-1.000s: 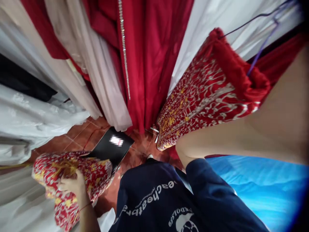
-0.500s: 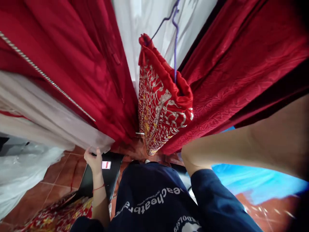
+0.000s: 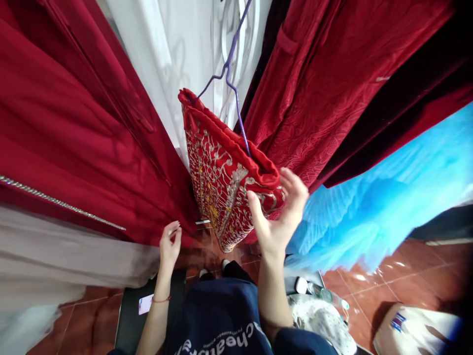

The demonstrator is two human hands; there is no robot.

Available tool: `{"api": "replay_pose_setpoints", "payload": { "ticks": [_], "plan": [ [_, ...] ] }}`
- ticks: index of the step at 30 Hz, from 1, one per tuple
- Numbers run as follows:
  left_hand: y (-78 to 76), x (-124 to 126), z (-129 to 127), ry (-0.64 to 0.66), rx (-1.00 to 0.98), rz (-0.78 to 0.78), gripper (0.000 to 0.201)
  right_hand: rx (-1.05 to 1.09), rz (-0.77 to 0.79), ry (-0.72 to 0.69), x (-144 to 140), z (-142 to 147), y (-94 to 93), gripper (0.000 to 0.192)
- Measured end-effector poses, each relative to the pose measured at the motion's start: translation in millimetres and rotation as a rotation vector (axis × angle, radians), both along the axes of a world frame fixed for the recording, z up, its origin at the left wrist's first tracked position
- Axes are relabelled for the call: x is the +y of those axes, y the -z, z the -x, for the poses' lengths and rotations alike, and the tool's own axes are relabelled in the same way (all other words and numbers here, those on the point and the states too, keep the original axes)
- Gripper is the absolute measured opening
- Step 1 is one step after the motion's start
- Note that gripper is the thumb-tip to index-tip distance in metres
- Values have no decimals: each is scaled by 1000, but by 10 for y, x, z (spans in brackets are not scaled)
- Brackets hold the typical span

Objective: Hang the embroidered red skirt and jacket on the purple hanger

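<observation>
**Right hand [image 3: 281, 217] brought to the embroidered red skirt [image 3: 221, 172]**

Finding: the right hand, half a second ago beyond the frame, now spreads open around the waistband's near corner; firm contact cannot be told. The left hand [image 3: 170, 246] is off the pale cloth [image 3: 111, 256], fingers loosely curled, nothing visible in them. Handling therefore appears centred on the skirt, which hangs from a purple wire hanger [image 3: 228, 63].

Clearance: red garments [image 3: 111, 133] crowd its left, patterned red fabric [image 3: 318, 98] its right; open room lies nearer the wearer.

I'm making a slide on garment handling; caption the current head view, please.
Open right hand beside a red embroidered garment on a purple hanger, left hand apart from it.
</observation>
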State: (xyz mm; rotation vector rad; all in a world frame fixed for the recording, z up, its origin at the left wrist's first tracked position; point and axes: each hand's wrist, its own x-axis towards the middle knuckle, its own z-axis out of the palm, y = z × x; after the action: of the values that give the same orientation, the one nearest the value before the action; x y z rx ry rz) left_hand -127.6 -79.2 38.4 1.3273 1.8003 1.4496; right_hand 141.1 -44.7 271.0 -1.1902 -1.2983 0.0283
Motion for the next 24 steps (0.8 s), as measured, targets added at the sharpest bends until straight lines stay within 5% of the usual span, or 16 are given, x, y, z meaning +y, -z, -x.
{"api": "replay_pose_setpoints", "payload": {
  "ticks": [4, 8, 12, 15, 18, 21, 24],
  "plan": [
    [-303, 302, -278, 259, -29, -24, 31, 135, 36, 31, 184, -124, 165, 15],
    [-670, 553, -371, 352, -47, -104, 28, 257, 43, 41, 672, -627, 242, 25],
    [-1175, 916, -255, 102, 20, -402, 40, 318, -112, 305, 1036, -951, 168, 26],
    [-1643, 1211, -170, -151, 185, -644, 63, 170, -344, 528, 976, -687, 76, 13],
    [-2078, 1405, -254, -171, 361, -784, 66, -106, -483, 208, 861, -89, 23, 10],
    [-2310, 1466, -507, -152, 464, -835, 50, -264, -145, -156, 947, 469, 1, 17],
    [-2287, 1486, -723, -186, 420, -777, 36, -348, 202, -267, 1175, 731, 2, 26]
  ]
}}
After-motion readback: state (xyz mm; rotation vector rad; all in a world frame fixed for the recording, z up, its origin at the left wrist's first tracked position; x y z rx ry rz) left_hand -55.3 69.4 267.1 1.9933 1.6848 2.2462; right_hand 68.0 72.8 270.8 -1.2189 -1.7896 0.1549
